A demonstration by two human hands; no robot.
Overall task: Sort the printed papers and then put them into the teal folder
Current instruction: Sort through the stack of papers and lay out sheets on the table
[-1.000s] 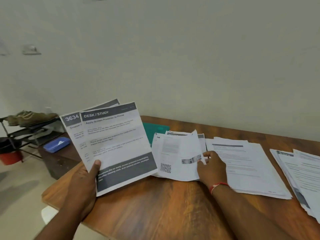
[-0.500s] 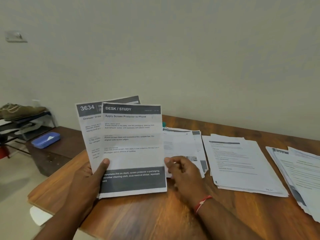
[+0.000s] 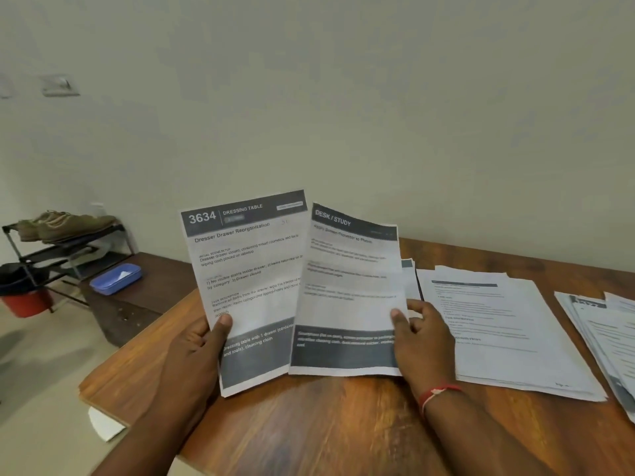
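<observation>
Head view: the left hand (image 3: 192, 348) pinches the lower left edge of the Dressing Table sheet (image 3: 247, 269), thumb on its face. The right hand (image 3: 422, 338) now grips the right edge of the Desk/Study sheet (image 3: 347, 286) (half a second ago it was only reaching) and has drawn it toward 3 o'clock, fanning the two apart. It seems bound for the nearest pile (image 3: 498, 321) on the counter (image 3: 326, 424) at 3 o'clock. The teal folder is out of sight, probably behind the held sheets.
</observation>
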